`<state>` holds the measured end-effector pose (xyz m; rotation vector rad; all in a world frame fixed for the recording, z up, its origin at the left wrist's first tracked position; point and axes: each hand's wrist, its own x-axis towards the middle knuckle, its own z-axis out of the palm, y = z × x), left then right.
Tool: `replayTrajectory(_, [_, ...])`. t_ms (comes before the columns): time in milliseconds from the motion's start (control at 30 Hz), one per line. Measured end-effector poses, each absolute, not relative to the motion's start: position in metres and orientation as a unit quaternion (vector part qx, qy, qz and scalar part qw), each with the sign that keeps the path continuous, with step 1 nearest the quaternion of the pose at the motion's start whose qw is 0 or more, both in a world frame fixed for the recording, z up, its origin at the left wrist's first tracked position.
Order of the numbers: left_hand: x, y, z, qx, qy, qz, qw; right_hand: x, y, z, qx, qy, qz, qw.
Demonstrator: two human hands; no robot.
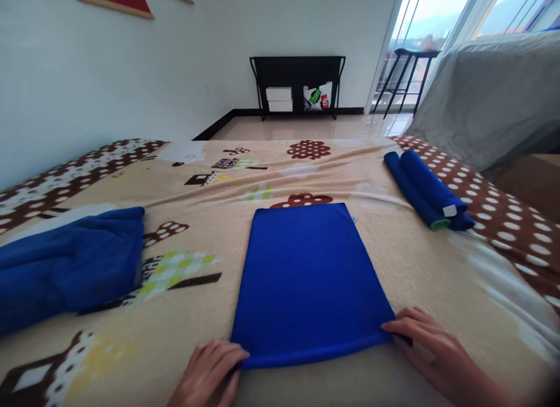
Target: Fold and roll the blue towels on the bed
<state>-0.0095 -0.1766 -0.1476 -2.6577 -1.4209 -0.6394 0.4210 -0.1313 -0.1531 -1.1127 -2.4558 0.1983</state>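
Observation:
A folded blue cloth (310, 279), probably a towel, lies flat as a rectangle on the patterned blanket (227, 220) in front of me. Its near edge looks slightly rounded. My left hand (210, 369) pinches the near left corner between thumb and fingers. At the near right corner my right hand (422, 343) grips the cloth the same way. Some small dark thing shows under the fingers of each hand; I cannot make out what it is.
Two rolled blue cloths (426, 188) rest side by side at the right, one with a white tag. A crumpled blue cloth (74, 264) lies at the left. Beyond the bed are a black rack (297, 72), a stool (409, 63) and a covered piece of furniture (499, 98).

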Motion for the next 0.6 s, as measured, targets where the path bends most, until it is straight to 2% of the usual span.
replayTrajectory(67, [-0.004,-0.17,-0.154,-0.836,-0.507,-0.209,0.04,0.415,-0.126,-0.164,-0.448,-0.858,0.057,0.245])
replayTrajectory(267, [0.04,-0.161,-0.167,-0.719,-0.613,-0.189,0.269,0.388,-0.128,-0.187,-0.525,-0.793,-0.159,0.267])
replayTrajectory(367, [0.076,-0.167,-0.171,-0.726,-0.593,-0.253,0.239,0.372,-0.137,-0.189,-0.498,-0.795,-0.188,0.291])
replayTrajectory(500, [0.115,-0.172,-0.18,-0.783,-0.506,-0.335,0.138,0.354,-0.141,-0.188,-0.484,-0.799,-0.11,0.339])
replayTrajectory(600, [0.12,-0.173,-0.184,-0.79,-0.5,-0.335,0.118,0.358,-0.14,-0.185,-0.501,-0.789,-0.091,0.344])
